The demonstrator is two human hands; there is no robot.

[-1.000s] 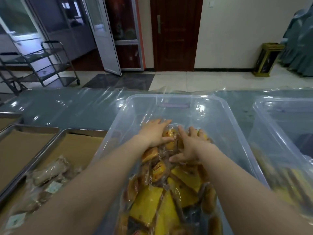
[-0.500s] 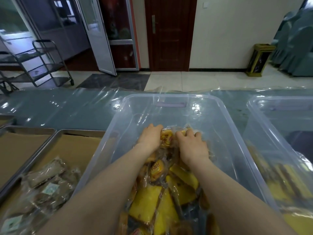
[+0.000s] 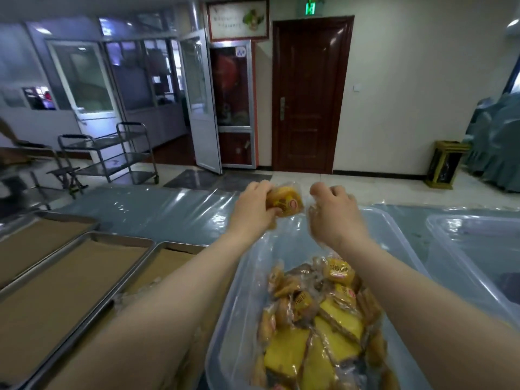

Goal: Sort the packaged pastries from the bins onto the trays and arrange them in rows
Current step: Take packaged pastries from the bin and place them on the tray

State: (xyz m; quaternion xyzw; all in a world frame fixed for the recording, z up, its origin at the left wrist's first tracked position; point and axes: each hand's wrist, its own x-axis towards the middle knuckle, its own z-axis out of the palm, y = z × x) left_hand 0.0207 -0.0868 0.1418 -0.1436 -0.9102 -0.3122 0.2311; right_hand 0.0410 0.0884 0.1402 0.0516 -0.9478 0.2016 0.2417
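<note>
Both my arms reach forward, forearms running side by side, with the hands up over the far end of the clear bin. My left hand is turned palm inward, fingers curled over the top and thumb underneath, pinching a wrapped pastry by its left edge. The pastry is round and golden in a clear wrapper with a red label, and it hangs in the air between my two hands, nearer the left.

My right hand is just beside it, back toward me, fingers curled down and knuckles up. Something clear and crinkled shows at its thumb side, but I cannot tell whether the hand grips it or merely hovers by it.

Below my wrists, in the near half of the bin, lies the heap of packaged pastries, yellow wedges and brown rounds piled loosely.

To the left of my left forearm sit the metal trays, lined with brown paper, set edge to edge. To the right of my right arm stands a second clear bin. A glossy plastic sheet covers the table beyond my left hand.
</note>
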